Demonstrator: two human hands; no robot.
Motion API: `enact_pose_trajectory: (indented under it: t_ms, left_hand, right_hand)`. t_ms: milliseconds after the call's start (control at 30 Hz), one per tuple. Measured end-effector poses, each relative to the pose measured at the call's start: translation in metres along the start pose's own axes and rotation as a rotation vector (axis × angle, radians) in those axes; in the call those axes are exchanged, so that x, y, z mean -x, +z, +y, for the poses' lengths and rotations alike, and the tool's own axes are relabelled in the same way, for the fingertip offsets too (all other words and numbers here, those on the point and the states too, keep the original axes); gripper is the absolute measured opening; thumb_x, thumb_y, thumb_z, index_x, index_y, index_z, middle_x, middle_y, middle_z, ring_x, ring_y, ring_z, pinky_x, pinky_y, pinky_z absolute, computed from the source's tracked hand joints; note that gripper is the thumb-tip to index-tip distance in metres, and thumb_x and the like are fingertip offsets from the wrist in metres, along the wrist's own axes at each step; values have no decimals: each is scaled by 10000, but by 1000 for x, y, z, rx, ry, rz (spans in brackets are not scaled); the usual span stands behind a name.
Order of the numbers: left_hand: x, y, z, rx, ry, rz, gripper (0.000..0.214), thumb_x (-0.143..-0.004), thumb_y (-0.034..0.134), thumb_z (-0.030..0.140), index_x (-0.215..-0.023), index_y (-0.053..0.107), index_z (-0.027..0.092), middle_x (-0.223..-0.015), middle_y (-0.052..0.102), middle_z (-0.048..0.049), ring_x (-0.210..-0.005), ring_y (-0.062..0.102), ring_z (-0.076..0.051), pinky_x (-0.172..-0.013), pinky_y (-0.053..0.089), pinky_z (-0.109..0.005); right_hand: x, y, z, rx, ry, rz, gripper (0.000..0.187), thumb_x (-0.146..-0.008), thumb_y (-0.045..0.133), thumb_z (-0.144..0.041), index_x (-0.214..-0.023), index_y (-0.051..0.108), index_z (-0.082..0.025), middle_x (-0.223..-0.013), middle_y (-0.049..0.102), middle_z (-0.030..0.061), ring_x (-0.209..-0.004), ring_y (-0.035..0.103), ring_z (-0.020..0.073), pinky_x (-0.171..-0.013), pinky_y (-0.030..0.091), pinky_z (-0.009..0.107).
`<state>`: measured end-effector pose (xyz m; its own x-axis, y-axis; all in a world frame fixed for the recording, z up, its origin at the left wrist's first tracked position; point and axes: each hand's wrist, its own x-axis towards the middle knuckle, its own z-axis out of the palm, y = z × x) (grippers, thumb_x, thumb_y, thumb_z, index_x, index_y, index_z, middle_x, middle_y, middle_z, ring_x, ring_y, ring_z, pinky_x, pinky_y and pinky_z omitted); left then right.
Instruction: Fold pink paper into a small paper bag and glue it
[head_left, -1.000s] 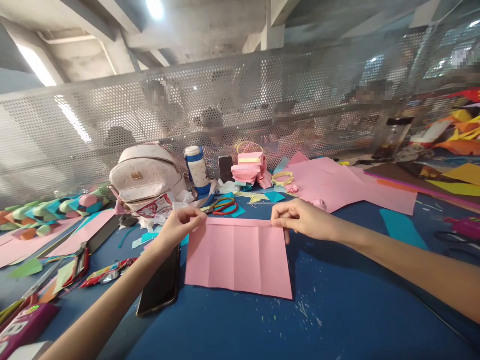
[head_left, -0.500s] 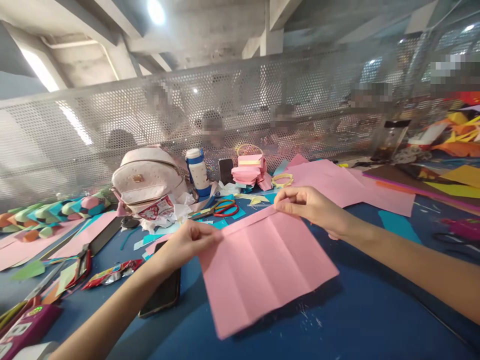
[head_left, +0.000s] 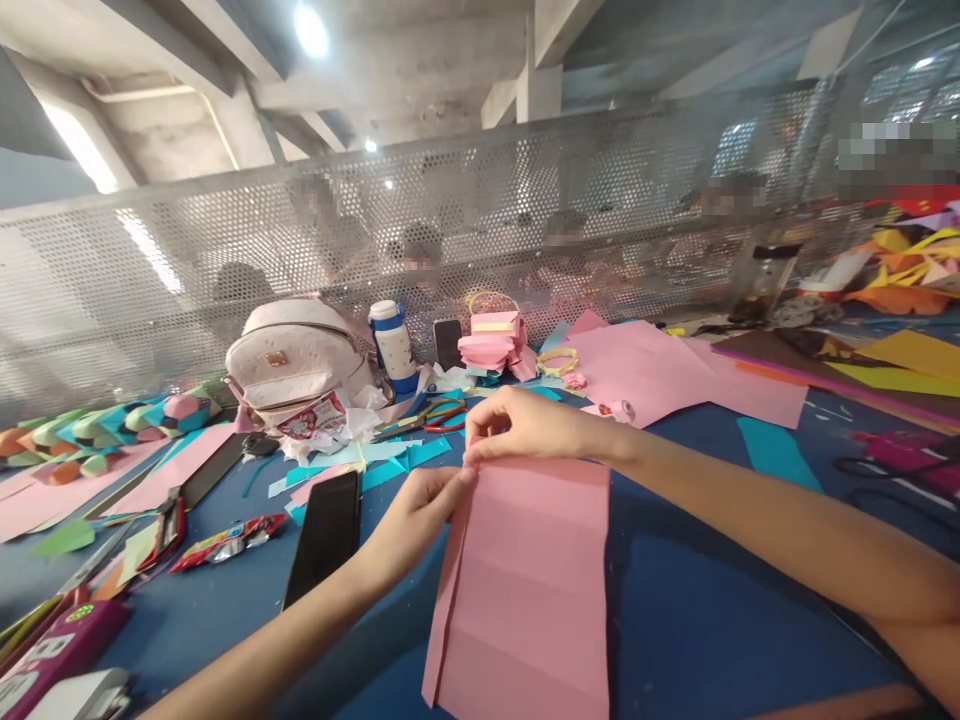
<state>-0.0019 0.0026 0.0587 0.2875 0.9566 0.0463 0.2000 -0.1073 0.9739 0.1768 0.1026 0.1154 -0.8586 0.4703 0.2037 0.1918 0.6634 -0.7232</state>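
Pinching a creased, rectangular pink paper sheet at its far-left corner.
I have left hand and right hand clamped there; below the grip, the sheet extends toward the camera over the blue desk.

The widest gap is over the blue table to the right of the paper; the right forearm bars it from the far side. A narrower strip runs between the paper and the left forearm. Beyond that arm, the phone, wrapper and purple box leave only small gaps. The left hand and right hand meet at the paper's far left corner, blocking it. Scissors, bag and bottle crowd the back, before a mesh panel.
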Motion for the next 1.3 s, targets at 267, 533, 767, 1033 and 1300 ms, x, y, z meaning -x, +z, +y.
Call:
enact_pose_trajectory:
  t_ms: [267, 533, 767, 1033, 1300]
  left_hand:
    - [-2, -5, -11, 17, 64, 198, 515, -877, 527, 606, -636, 528, 151, -618, 465, 21, -596, 381, -107, -573, 317, -219]
    - [7, 7, -27, -32, 50, 147, 526, -930, 451, 580, -628, 516, 154, -625, 467, 12, -607, 388, -114, -593, 316, -235]
    - [18, 20, -28, -103, 77, 134, 569, -944, 419, 572, -542, 440, 171, -554, 430, 12, -566, 352, -111, -561, 289, -240]
    - [20, 20, -22, -239, 159, 215, 615, -938, 399, 609, -515, 478, 169, -521, 417, 9, -522, 327, -111, -517, 268, -248]
    - [26, 19, -21, -211, 182, 118, 524, -960, 433, 521, -819, 782, 155, -778, 743, -85, -705, 664, -223, -746, 490, -297]
  right_hand:
    - [-37, -7, 4, 23, -54, -100, 197, -818, 663, -304, -703, 657, -144, -672, 597, -12, -647, 507, 106, -597, 364, 238]
    - [-24, -45, 5, 76, -32, 34, 201, -806, 669, -317, -710, 668, -140, -684, 595, -3, -657, 489, 115, -634, 354, 265]
    - [-8, -78, 4, 128, -42, 168, 291, -776, 710, -419, -680, 673, -147, -637, 535, -25, -635, 445, 109, -624, 320, 271]
    - [7, -98, -1, 133, 4, 231, 366, -748, 725, -515, -680, 679, -159, -669, 553, -12, -620, 438, 109, -604, 307, 275]
    - [17, -116, 7, 95, 24, 395, 353, -732, 752, -525, -701, 702, -177, -685, 609, -8, -639, 497, 123, -628, 353, 283]
